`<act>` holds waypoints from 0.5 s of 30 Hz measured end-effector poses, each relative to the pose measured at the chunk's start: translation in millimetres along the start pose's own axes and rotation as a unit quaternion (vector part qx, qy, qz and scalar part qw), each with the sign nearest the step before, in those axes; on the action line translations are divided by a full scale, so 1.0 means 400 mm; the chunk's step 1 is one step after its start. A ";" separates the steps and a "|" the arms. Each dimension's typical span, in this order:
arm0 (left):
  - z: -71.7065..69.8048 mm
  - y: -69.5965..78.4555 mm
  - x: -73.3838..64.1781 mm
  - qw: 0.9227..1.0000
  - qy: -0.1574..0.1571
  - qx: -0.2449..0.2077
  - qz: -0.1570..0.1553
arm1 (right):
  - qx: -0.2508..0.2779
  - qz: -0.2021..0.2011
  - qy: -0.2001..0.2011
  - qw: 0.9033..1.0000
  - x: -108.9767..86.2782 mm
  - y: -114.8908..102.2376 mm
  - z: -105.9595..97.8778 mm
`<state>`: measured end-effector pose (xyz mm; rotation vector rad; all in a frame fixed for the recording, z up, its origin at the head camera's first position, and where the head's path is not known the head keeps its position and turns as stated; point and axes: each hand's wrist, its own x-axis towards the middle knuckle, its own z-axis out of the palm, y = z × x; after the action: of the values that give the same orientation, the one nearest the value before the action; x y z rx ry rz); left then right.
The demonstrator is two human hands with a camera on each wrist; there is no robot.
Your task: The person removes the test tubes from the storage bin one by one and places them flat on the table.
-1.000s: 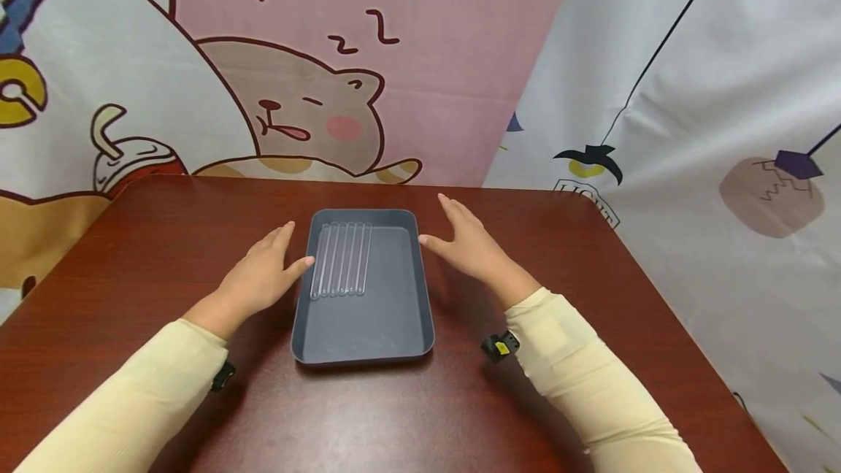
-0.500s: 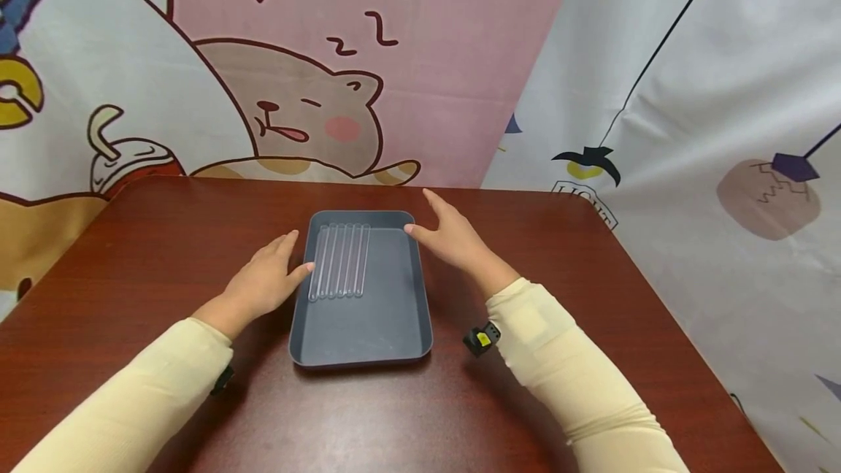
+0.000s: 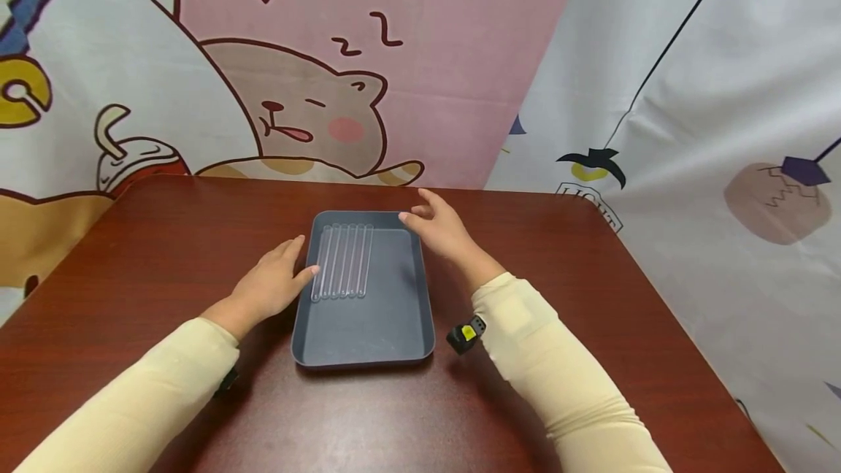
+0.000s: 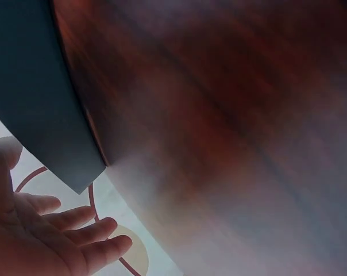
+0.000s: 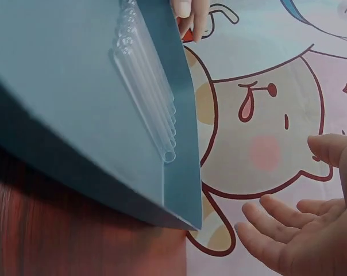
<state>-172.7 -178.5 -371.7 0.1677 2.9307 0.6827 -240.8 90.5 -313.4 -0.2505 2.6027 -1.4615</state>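
Observation:
A grey rectangular tray (image 3: 368,338) lies on the table with several clear test tubes (image 3: 340,261) side by side in its left half. In the right wrist view the tubes' open round ends (image 5: 169,156) face the tray's far wall. My left hand (image 3: 268,285) is beside the tray's left rim, its thumb over the edge near the tubes and its fingers extended. Over the far right corner is my right hand (image 3: 445,236), thumb above the rim, fingers loosely bent. Both hands hold nothing; the right wrist view shows the right palm (image 5: 311,230) apart from the tray.
The brown wooden table (image 3: 164,239) extends around the tray on all sides. Behind it hangs a cloth printed with a sleeping bear (image 3: 315,108), and a white printed cloth (image 3: 696,130) runs along the right side. A dark wrist device (image 3: 465,334) hangs below the right sleeve.
My right hand has moved left, from outside the tray's right rim to over its far right corner, its fingers bending more. My left hand has shifted slightly right. Tray and tubes stay put.

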 end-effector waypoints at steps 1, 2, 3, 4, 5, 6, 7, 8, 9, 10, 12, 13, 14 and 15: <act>0.000 0.001 0.000 1.000 0.000 0.001 0.001 | 0.011 0.002 0.002 1.000 0.004 0.000 0.003; 0.001 0.001 0.000 1.000 0.001 0.003 0.002 | 0.021 0.005 0.006 1.000 0.006 -0.001 0.005; 0.001 0.002 0.000 1.000 0.001 0.004 0.003 | 0.035 0.010 0.008 0.999 0.008 -0.002 0.008; 0.002 0.002 0.001 1.000 0.002 0.004 0.004 | 0.048 0.015 0.008 0.999 0.012 -0.002 0.011; 0.002 0.002 0.001 1.000 0.003 0.005 0.005 | 0.064 0.021 0.009 0.998 0.014 -0.003 0.013; 0.003 0.002 0.001 1.000 0.004 0.005 0.006 | 0.082 0.029 0.008 0.996 0.017 -0.005 0.015; 0.004 0.002 0.003 1.000 0.005 0.005 0.008 | 0.099 0.038 0.007 0.994 0.020 -0.005 0.018; 0.005 0.001 0.003 1.000 0.006 0.006 0.010 | 0.116 0.047 0.006 0.992 0.023 -0.007 0.021; 0.005 0.002 0.004 1.000 0.007 0.007 0.011 | 0.134 0.058 0.004 0.989 0.027 -0.005 0.023; 0.006 0.002 0.004 1.000 0.007 0.007 0.011 | 0.148 0.066 0.003 0.987 0.031 -0.005 0.026; 0.009 0.003 0.006 1.000 0.008 0.008 0.012 | 0.170 0.083 0.001 0.982 0.037 -0.004 0.032; 0.010 0.004 0.006 1.000 0.008 0.008 0.011 | 0.176 0.091 0.001 0.980 0.039 -0.004 0.035; 0.011 0.005 0.006 1.000 0.008 0.009 0.011 | 0.181 0.096 0.001 0.979 0.040 -0.004 0.037; 0.012 0.005 0.006 1.000 0.009 0.009 0.010 | 0.186 0.101 0.000 0.977 0.042 -0.003 0.040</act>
<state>-174.2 -174.2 -375.2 0.1952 2.9568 0.6647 -253.6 72.9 -321.3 0.0561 2.2150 -1.8214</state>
